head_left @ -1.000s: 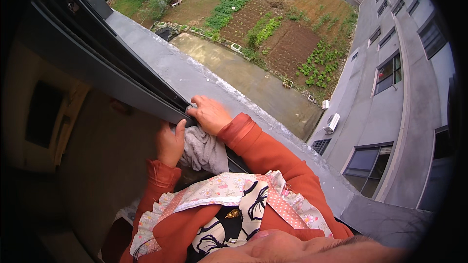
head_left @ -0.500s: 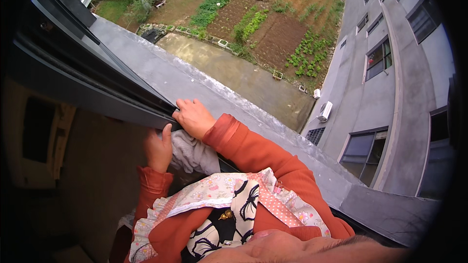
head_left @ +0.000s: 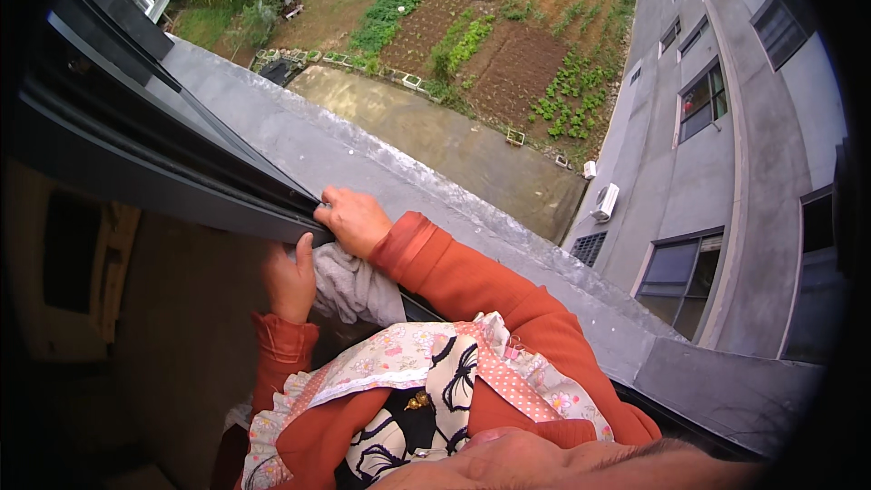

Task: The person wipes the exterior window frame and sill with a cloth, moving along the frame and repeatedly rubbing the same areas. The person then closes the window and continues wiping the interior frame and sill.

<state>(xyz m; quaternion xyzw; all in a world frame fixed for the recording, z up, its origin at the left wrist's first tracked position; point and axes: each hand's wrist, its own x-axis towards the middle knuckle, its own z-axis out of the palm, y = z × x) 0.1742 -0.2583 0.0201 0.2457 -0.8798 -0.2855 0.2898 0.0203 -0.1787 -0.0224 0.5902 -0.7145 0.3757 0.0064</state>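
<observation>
A dark window sash [head_left: 190, 181] runs in from the upper left and ends between my hands. My right hand [head_left: 356, 222] is on the outer side, its fingers curled over the end of the sash. Lower down, on the room side, my left hand [head_left: 290, 283] is at the same end, thumb raised against the edge. Its fingertips are lost in shadow. A crumpled light grey cloth [head_left: 349, 283] hangs in folds just below my right hand and beside my left; whether either hand grips it I cannot tell.
Outside lies a grey concrete ledge [head_left: 435, 204] with a drop to a paved yard [head_left: 408, 132] and garden plots [head_left: 504, 73]. A grey building wall with windows [head_left: 689, 172] rises at right. Indoors, at the dark left, stands a pale object with a wooden edge [head_left: 113, 263].
The view has shifted slightly. Both hands appear a little further left and remain at the sash end; the cloth keeps nearly the same folds.
</observation>
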